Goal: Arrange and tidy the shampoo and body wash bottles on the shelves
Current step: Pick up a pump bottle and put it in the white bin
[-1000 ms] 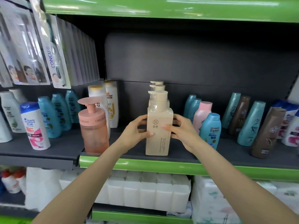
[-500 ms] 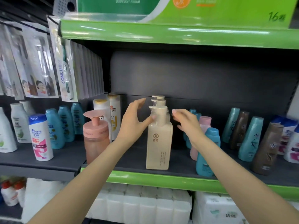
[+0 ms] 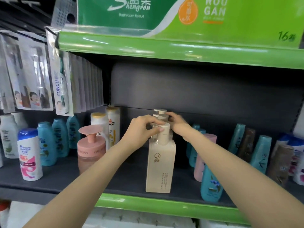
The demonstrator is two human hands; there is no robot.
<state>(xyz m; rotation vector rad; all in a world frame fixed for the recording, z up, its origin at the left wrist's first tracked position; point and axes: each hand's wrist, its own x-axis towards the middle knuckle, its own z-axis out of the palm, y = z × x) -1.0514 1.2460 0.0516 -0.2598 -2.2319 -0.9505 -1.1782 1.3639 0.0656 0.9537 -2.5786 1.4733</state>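
Both hands [image 3: 143,127] rose, hiding pump heads [image 3: 162,118].

There is one view, from a wide-angle camera worn on the person's head. It faces forward and slightly down, straight at a store shelf [image 3: 125,183] close in front, with both forearms reaching away from the lens toward the far back panel [image 3: 205,86]. The upper green shelf edge [image 3: 164,46] runs across the top, tilting down to the right and bowed by the lens. The lower green edge [image 3: 164,206] lies nearest. No second view shares the scene.
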